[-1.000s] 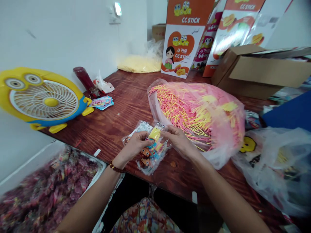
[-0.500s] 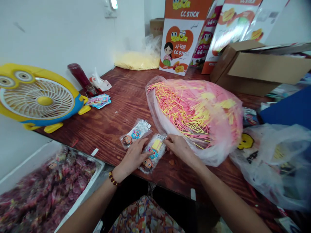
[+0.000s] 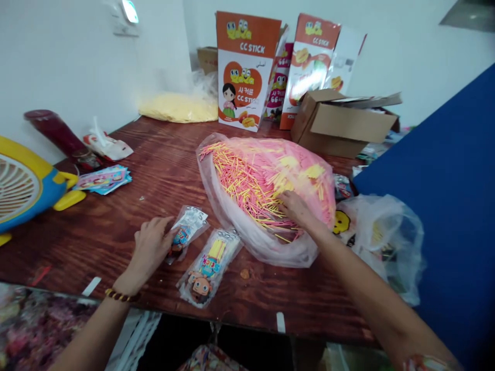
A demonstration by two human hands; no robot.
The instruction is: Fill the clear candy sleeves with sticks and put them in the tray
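Note:
My left hand (image 3: 152, 246) rests at the lower end of a small clear packet (image 3: 191, 219) with a cartoon print, its fingers spread and touching the plastic. Beside that packet lies a second cartoon packet (image 3: 209, 268), with yellow sticks showing in its upper part; neither hand touches it. My right hand (image 3: 297, 208) reaches into a large clear plastic bag (image 3: 251, 232) heaped with thin pink and yellow sticks (image 3: 247, 183). The fingers of that hand are curled together on the heap, and whatever they pinch is hidden.
At left stand a yellow and blue fan (image 3: 50, 183), printed sachets (image 3: 104, 179) and a dark red bottle (image 3: 58, 134). Printed cartons (image 3: 247, 72) and an open cardboard box (image 3: 344, 126) are behind the bag. A white plastic bag (image 3: 390, 242) and a blue panel (image 3: 448, 206) are at right.
My right hand has left the packet with yellow sticks and moved up onto the stick heap. My left hand has shifted left to the other packet. The view has turned right.

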